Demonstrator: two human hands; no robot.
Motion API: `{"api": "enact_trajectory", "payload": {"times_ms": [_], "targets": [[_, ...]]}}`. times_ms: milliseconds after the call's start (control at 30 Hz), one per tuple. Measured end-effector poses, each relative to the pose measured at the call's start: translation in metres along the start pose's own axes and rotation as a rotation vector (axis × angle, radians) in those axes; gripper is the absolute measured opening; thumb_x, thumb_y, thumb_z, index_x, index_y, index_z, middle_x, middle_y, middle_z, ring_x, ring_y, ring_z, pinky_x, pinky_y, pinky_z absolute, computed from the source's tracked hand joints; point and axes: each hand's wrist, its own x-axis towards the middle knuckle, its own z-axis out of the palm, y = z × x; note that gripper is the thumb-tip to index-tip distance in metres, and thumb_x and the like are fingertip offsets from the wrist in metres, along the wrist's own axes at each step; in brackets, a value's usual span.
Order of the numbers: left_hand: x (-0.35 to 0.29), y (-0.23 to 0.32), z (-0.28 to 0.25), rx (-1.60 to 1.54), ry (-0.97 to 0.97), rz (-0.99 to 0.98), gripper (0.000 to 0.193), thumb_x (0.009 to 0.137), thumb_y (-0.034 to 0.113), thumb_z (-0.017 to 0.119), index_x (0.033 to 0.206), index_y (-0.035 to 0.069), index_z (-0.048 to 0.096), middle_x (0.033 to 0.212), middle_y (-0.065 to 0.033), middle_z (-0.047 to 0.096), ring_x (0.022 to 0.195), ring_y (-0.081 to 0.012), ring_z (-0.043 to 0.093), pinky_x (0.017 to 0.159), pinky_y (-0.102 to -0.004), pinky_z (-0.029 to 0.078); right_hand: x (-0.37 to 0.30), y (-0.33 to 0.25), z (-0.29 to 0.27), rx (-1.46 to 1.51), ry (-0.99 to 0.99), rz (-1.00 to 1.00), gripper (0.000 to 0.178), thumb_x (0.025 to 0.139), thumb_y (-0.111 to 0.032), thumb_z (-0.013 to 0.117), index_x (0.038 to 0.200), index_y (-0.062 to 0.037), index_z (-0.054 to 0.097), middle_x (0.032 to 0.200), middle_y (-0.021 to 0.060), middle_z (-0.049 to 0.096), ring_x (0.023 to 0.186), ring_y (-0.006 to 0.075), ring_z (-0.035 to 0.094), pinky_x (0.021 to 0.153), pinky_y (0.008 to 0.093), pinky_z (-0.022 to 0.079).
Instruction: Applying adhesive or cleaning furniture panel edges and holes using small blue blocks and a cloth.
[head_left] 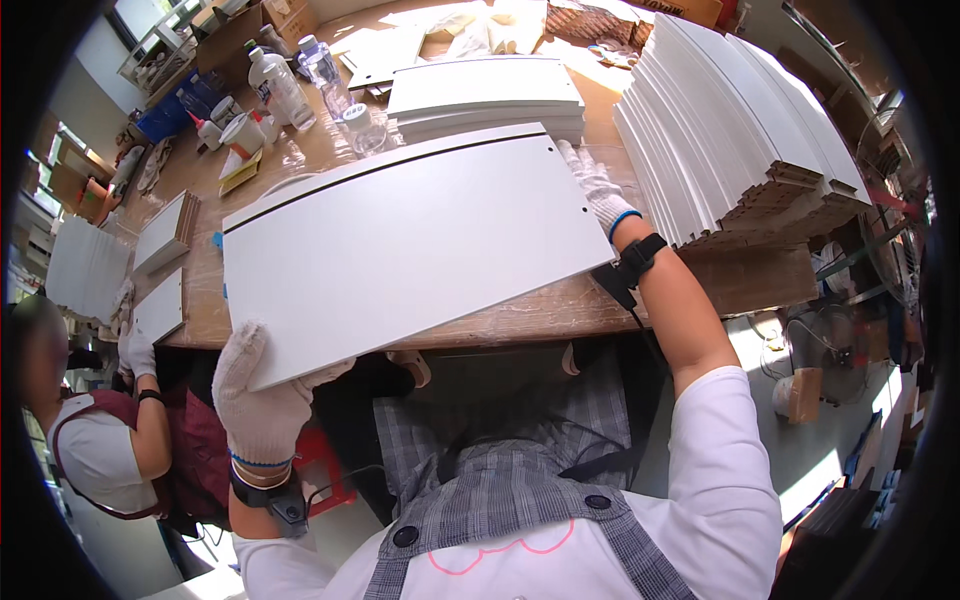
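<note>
A large white rectangular panel (410, 245) lies flat over the wooden workbench (520, 320), its near left corner sticking out past the bench's front edge. My left hand (258, 400), in a white knit glove, grips that near left corner from below. My right hand (592, 185), also gloved, holds the panel's right edge near two small drilled holes. A dark groove runs along the panel's far long side.
A stack of white panels (485, 95) lies behind. A tall leaning row of white boards (735, 125) fills the right. Plastic bottles (285, 85) and small containers stand at the back left. A seated person (110, 440) with gloved hands is at the left, by smaller white boards (160, 235).
</note>
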Motion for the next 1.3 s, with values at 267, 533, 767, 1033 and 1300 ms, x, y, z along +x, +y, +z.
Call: {"api": "enact_trajectory", "payload": {"times_ms": [267,533,767,1033,1300], "targets": [[-0.047,-0.1,-0.013,-0.104,0.039,-0.178,0.054,0.092,0.018,0.048,0.137,-0.005,0.029,0.131,-0.0261,0.047,0.117,-0.0423,0.054,0.093,-0.0584,0.049,-0.042,0.02,-0.068,1.46,0.057,0.078,0.042,0.089,-0.018,0.061,0.128,-0.0012,0.054,0.115,0.0113,0.061,0.103,0.0201,0.059,0.091,0.032,0.048],[-0.049,-0.151,-0.038,-0.557,-0.136,-0.39,0.059,0.099,0.041,0.041,0.144,0.007,0.026,0.139,-0.0191,0.042,0.125,-0.0416,0.047,0.099,-0.0632,0.041,-0.091,-0.051,-0.019,0.844,-0.153,0.013,0.066,0.086,-0.042,0.063,0.135,-0.001,0.046,0.134,0.0216,0.051,0.124,0.0288,0.049,0.107,0.0363,0.036],[-0.052,-0.186,-0.055,-0.88,0.05,-0.424,0.075,0.093,0.068,0.026,0.147,0.018,0.026,0.148,-0.0115,0.035,0.135,-0.0368,0.035,0.104,-0.0641,0.032,-0.174,-0.227,0.016,0.098,0.082,-0.734,0.068,0.082,-0.048,0.063,0.141,-0.0209,0.041,0.139,0.0229,0.041,0.121,0.039,0.047,0.105,0.0482,0.036],[-0.055,-0.19,-0.052,-0.76,-0.058,-0.388,0.066,0.096,0.043,0.05,0.145,0.005,0.027,0.143,-0.0176,0.039,0.13,-0.0381,0.042,0.103,-0.0594,0.038,-0.102,-0.107,0.021,-0.088,0.328,-0.005,0.047,0.086,-0.033,0.06,0.128,-0.0156,0.053,0.106,0.0166,0.058,0.09,0.031,0.06,0.075,0.0433,0.053],[-0.056,-0.19,-0.056,-0.807,0.049,-0.412,0.055,0.098,0.038,0.048,0.142,0.007,0.035,0.14,-0.0139,0.045,0.13,-0.0313,0.043,0.11,-0.0497,0.034,-0.128,-0.135,0.02,0.301,0.166,-0.348,0.049,0.072,-0.021,0.075,0.119,-0.014,0.061,0.121,0.0112,0.057,0.102,0.0309,0.058,0.09,0.0398,0.049]]}}
